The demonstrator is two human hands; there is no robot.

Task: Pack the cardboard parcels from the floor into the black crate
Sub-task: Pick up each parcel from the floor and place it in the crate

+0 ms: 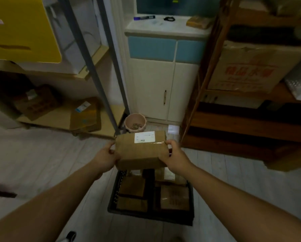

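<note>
Parcel place: we hold the cardboard parcel point(141, 151) in the air, over the far end of the black crate point(114, 198), which stands on the floor between our arms.
Left grip: our left hand point(105, 158) is clamped on the left short end, with the fingers curled round the edge.
Right grip: our right hand point(175, 155) is clamped on the right short end, with the thumb on top.
Long axis: it runs left to right, from one hand to the other, almost level.
Facing: the white label point(144, 137) is on the top face, toward the far side, and looks up at us.
Crate content: the packed parcels point(175, 198) lie flat and cover most of the bottom.
Risk, fit: we think little free space is left, so our parcel may land on the others and tip over the rim.
Risk, hold: only the ends are held, so it may slip if we loosen one hand early.
Risk, near: the pink bowl point(135, 122) stands just behind the crate, and a forward swing could hit it.
</note>
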